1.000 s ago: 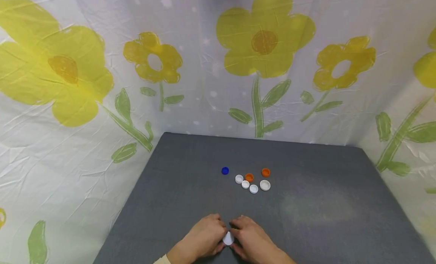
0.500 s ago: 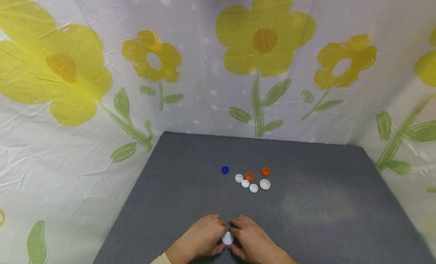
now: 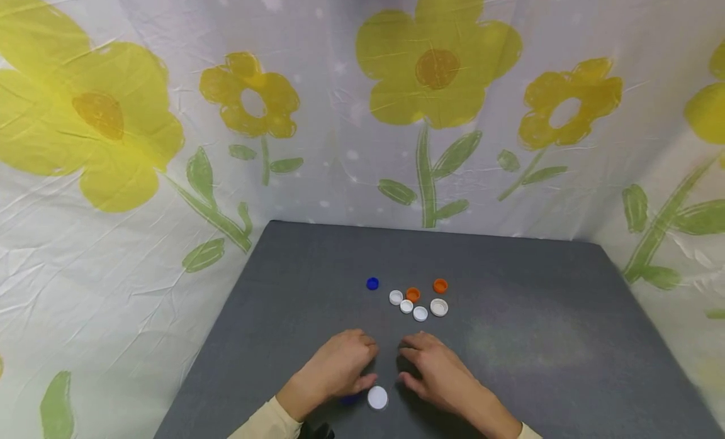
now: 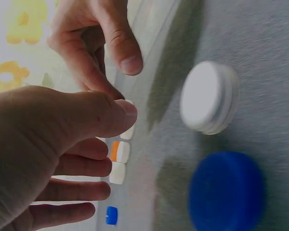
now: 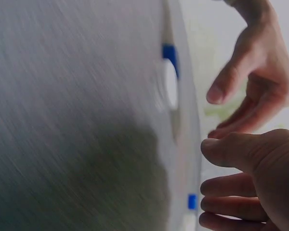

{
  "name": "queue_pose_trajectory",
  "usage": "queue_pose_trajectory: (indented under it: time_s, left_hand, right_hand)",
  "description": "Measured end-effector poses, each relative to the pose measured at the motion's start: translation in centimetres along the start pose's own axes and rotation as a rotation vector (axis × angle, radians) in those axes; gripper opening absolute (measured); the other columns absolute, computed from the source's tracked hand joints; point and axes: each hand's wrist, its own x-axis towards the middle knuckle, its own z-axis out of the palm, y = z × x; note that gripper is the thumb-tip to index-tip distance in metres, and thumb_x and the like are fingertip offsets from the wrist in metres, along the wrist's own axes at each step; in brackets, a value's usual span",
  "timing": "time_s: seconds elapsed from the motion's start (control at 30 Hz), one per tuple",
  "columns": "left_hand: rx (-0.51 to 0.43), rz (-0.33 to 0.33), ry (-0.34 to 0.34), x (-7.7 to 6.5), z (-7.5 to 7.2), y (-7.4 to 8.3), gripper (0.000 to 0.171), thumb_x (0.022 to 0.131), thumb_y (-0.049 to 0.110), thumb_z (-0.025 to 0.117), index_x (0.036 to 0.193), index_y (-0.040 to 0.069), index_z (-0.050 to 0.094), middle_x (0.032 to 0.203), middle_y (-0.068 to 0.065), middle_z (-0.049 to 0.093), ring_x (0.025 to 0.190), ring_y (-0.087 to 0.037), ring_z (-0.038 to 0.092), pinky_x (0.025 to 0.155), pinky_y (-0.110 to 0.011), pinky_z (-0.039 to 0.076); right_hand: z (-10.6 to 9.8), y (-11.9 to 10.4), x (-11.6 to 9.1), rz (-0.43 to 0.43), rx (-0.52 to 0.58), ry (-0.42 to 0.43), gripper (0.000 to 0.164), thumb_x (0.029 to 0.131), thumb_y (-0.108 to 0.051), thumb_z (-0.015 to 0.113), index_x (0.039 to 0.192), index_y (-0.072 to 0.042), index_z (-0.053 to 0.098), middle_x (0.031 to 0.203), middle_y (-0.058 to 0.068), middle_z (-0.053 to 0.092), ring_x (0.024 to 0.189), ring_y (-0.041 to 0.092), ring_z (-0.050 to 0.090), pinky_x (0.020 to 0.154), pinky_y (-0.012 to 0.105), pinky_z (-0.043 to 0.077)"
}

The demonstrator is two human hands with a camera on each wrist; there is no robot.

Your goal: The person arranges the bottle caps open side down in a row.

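Note:
Near the front of the table lies a white bottle cap point(image 3: 377, 398), which in the left wrist view looks like a short stack with a ridged lower part. A larger blue cap point(image 4: 227, 192) lies beside it, mostly hidden by my left hand in the head view. My left hand point(image 3: 340, 366) hovers just beyond these two caps, fingers relaxed and holding nothing. To the right, past the white cap, my right hand point(image 3: 436, 370) is also above the table with loosely bent fingers and nothing in them. Neither hand touches a cap.
Farther back on the grey table point(image 3: 306, 288) lie a small blue cap point(image 3: 372, 283), an orange cap point(image 3: 413, 294), another orange cap point(image 3: 440, 285), a larger white cap point(image 3: 438, 307) and several small white caps point(image 3: 420, 313). A flower-printed curtain point(image 3: 340, 112) surrounds the table.
Both hands have let go of the white cap, moved apart and shifted slightly away from the body. The white cap now lies uncovered between them, and part of the blue cap shows.

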Motion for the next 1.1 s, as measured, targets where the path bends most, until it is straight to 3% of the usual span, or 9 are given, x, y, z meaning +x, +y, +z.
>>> queue_pose_trajectory:
  time_s: [0.3, 0.6, 0.8, 1.0, 1.1]
  left_hand:
    - [0.033, -0.015, 0.045, 3.5, -0.6, -0.9, 0.033, 0.091, 0.045, 0.087, 0.106, 0.017, 0.078, 0.113, 0.004, 0.08, 0.103, -0.017, 0.073, 0.091, -0.034, 0.061]
    - [0.022, -0.091, 0.068, 6.5, -0.7, -3.1, 0.03, 0.093, 0.038, 0.087, 0.108, 0.014, 0.079, 0.108, 0.001, 0.079, 0.097, -0.02, 0.073, 0.083, -0.037, 0.062]
    - [0.018, -0.135, 0.082, 7.7, -0.4, -4.4, 0.029, 0.093, 0.036, 0.087, 0.107, 0.012, 0.079, 0.104, 0.001, 0.079, 0.093, -0.022, 0.073, 0.081, -0.038, 0.063]
    - [-0.016, -0.171, 0.083, 8.6, 0.6, -5.3, 0.023, 0.094, 0.033, 0.086, 0.101, 0.013, 0.078, 0.099, -0.001, 0.078, 0.09, -0.024, 0.075, 0.074, -0.041, 0.063]
    - [-0.034, -0.187, 0.067, 9.0, 1.0, -5.6, 0.021, 0.095, 0.032, 0.086, 0.099, 0.013, 0.078, 0.097, -0.002, 0.077, 0.088, -0.024, 0.075, 0.073, -0.042, 0.063]
  right_hand:
    - [-2.0, 3.3, 1.8, 0.037, -0.049, 0.12, 0.037, 0.083, -0.021, 0.094, 0.112, -0.002, 0.081, 0.126, 0.014, 0.077, 0.117, 0.033, 0.074, 0.101, 0.048, 0.059]
    - [-2.3, 5.3, 3.6, 0.092, -0.015, 0.114, 0.036, 0.086, -0.018, 0.093, 0.114, 0.001, 0.08, 0.124, 0.017, 0.077, 0.118, 0.037, 0.072, 0.101, 0.053, 0.059]
    - [-1.7, 6.1, 5.0, 0.078, 0.006, 0.136, 0.033, 0.086, -0.017, 0.094, 0.113, -0.003, 0.08, 0.121, 0.014, 0.077, 0.111, 0.032, 0.073, 0.094, 0.049, 0.061]
    - [-1.2, 6.8, 6.7, 0.055, 0.044, 0.165, 0.019, 0.085, -0.011, 0.093, 0.096, -0.007, 0.077, 0.117, 0.015, 0.078, 0.105, 0.034, 0.075, 0.1, 0.055, 0.059]
    - [-0.9, 7.0, 7.5, 0.062, 0.026, 0.159, 0.021, 0.086, -0.013, 0.093, 0.099, -0.003, 0.08, 0.12, 0.018, 0.078, 0.109, 0.039, 0.075, 0.104, 0.056, 0.058]
